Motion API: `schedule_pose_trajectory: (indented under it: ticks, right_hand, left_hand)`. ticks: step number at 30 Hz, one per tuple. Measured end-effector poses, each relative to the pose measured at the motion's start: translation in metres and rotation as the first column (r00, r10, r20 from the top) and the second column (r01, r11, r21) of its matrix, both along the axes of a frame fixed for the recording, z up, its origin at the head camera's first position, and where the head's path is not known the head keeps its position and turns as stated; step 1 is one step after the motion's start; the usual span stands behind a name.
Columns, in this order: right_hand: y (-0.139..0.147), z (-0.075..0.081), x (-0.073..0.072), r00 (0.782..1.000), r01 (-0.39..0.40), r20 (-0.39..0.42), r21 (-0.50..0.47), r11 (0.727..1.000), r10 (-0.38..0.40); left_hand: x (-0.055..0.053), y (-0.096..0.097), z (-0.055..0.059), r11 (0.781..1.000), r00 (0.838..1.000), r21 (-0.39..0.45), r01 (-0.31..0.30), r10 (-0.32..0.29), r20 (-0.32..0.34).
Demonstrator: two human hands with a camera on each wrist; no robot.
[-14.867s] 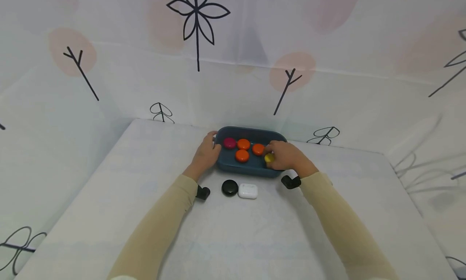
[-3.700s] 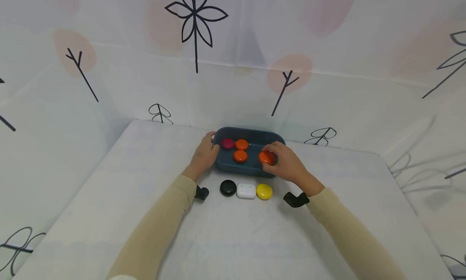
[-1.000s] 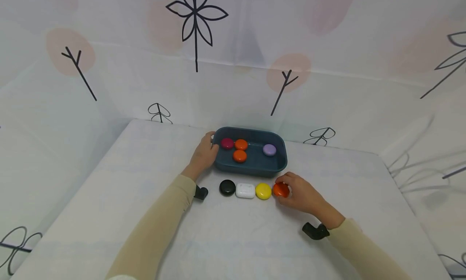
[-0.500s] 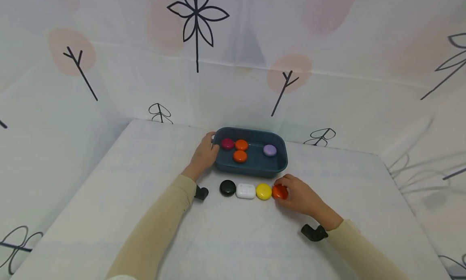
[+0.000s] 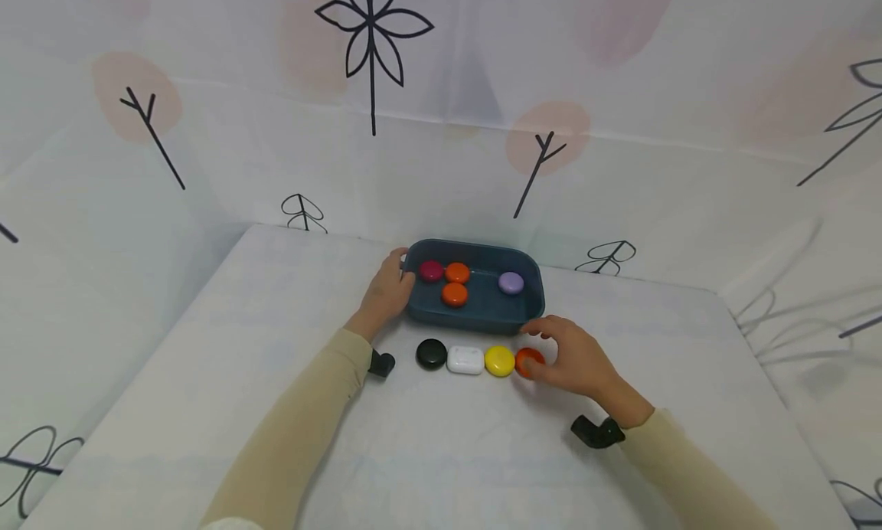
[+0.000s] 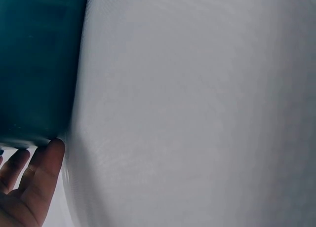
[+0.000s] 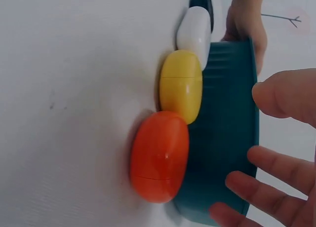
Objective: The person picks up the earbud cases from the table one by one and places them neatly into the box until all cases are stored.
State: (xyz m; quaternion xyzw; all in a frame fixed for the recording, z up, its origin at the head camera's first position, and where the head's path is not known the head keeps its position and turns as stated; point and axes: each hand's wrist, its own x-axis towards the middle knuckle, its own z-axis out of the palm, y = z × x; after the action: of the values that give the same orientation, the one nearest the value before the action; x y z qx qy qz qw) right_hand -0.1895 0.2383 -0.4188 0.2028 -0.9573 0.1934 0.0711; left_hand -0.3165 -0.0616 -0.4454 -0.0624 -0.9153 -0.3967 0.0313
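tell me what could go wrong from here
The right hand is close to the row's glossy orange rounded piece; a brush could knock it into the glossy yellow rounded piece alongside. The left hand holds one end of the dark blue-green rectangular tray; tilting it might send the glossy lilac round piece inside sliding.

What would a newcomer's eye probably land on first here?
Probably the row in front of the dark blue tray: from left, a black case, white case, yellow case and orange case, the right hand open near the last. Next, the left hand holding the tray's left end, and the lilac case alone on its right side. Above, a black flower drawing stands out on the pale backdrop.
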Motion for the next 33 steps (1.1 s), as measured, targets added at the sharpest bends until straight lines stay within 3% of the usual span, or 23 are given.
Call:
schedule_pose_trajectory:
  ticks: [10, 22, 33]
  right_hand:
    - [0.001, 0.009, -0.005, 0.997, 0.045, -0.065, -0.026, 0.999, -0.046]
    - [0.000, 0.021, -0.008, 0.995, 0.086, -0.045, -0.008, 0.996, -0.086]
    - [0.001, 0.025, -0.012, 0.998, 0.021, -0.050, -0.075, 0.997, -0.025]
  left_hand:
    - [0.000, 0.001, 0.003, 1.000, 1.000, 0.014, 0.006, -0.006, 0.017]
    - [0.000, 0.001, 0.002, 1.000, 1.000, 0.011, 0.005, -0.005, -0.006]
    - [0.002, 0.001, 0.002, 1.000, 1.000, 0.002, 0.000, 0.000, 0.002]
